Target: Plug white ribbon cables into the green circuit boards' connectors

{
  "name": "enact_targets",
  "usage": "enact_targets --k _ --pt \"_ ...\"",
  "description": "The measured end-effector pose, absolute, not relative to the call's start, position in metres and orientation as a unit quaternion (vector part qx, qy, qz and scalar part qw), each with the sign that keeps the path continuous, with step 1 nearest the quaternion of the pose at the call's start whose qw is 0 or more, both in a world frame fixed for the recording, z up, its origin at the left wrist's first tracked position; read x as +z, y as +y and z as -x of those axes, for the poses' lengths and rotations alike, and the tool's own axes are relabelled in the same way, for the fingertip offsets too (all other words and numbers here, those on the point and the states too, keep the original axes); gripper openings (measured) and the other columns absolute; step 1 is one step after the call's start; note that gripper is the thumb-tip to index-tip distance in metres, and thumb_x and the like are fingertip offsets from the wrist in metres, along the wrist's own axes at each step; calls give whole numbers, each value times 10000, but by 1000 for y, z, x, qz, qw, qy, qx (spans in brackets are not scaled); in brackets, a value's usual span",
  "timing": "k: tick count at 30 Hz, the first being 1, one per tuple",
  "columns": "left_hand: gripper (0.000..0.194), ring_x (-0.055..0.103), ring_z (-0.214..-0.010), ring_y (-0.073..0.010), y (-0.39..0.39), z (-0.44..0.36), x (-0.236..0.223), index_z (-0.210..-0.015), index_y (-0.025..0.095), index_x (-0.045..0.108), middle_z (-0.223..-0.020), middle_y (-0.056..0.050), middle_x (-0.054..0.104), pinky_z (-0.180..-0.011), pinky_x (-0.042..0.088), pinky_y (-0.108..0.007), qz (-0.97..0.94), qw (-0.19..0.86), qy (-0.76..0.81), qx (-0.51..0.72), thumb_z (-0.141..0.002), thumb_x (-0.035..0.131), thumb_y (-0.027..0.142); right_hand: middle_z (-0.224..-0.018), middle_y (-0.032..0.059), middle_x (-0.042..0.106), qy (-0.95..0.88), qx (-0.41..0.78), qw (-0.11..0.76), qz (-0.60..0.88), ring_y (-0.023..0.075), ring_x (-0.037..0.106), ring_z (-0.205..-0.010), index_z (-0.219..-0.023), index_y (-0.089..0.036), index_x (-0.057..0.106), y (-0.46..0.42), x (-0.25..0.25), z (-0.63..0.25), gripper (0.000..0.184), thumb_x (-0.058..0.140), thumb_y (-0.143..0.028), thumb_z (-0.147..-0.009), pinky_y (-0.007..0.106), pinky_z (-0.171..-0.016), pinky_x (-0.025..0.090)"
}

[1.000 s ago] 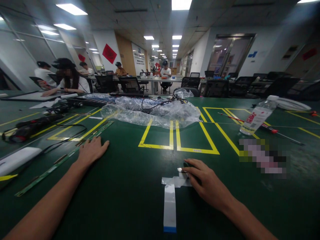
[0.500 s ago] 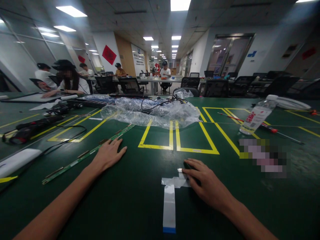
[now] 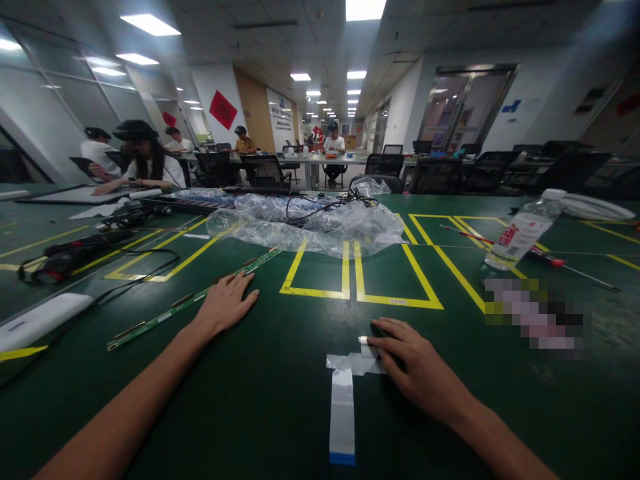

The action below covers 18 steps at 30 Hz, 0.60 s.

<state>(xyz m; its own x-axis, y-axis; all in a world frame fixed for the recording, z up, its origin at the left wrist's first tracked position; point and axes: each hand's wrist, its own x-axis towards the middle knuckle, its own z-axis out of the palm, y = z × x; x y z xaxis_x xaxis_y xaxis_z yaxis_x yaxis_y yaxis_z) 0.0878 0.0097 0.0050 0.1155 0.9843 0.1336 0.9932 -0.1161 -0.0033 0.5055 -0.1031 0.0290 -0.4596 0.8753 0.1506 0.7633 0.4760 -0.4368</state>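
My left hand [image 3: 227, 303] lies flat, fingers stretched, on a long thin green circuit strip [image 3: 150, 320] that runs diagonally across the green table. My right hand [image 3: 417, 370] rests palm down with curled fingers over a small dark object, its fingertips touching the top end of a white flat ribbon cable [image 3: 343, 407] with a blue tip. A small silver connector [image 3: 362, 340] shows at the fingertips. What lies under the right palm is hidden.
A crumpled clear plastic bag [image 3: 310, 227] with black cable lies beyond yellow tape boxes [image 3: 360, 293]. A water bottle [image 3: 523, 230] and red-handled screwdriver [image 3: 545, 260] are right. A black tool [image 3: 70, 257] and white device [image 3: 37, 320] sit left. People work at distant tables.
My left hand has slid the green strip to the right, toward the table's middle. My right hand has stayed on the ribbon cable's end.
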Motion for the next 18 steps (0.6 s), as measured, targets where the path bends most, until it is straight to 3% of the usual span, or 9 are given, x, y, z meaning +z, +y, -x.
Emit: enact_targets --k 6,18 --pt "717 363 -1426 -357 8 -87 9 -1488 67 427 -1542 -182 408 -1158 284 -510 781 13 -622 -47 -979 298 556 -1446 67 550 -840 154 186 487 295 451 -1365 -1283 -284 670 -103 28 -506 376 515 -215 -948 546 -1115 393" --pt "569 276 -1483 -260 -25 -157 28 -1532 237 367 -1603 -59 328 -1192 242 -479 882 -69 -464 -47 -1045 290 522 -1457 65 538 -839 152 177 492 283 438 -1376 -1281 -287 667 -102 27 -505 371 497 -228 -957 548 -1120 386"
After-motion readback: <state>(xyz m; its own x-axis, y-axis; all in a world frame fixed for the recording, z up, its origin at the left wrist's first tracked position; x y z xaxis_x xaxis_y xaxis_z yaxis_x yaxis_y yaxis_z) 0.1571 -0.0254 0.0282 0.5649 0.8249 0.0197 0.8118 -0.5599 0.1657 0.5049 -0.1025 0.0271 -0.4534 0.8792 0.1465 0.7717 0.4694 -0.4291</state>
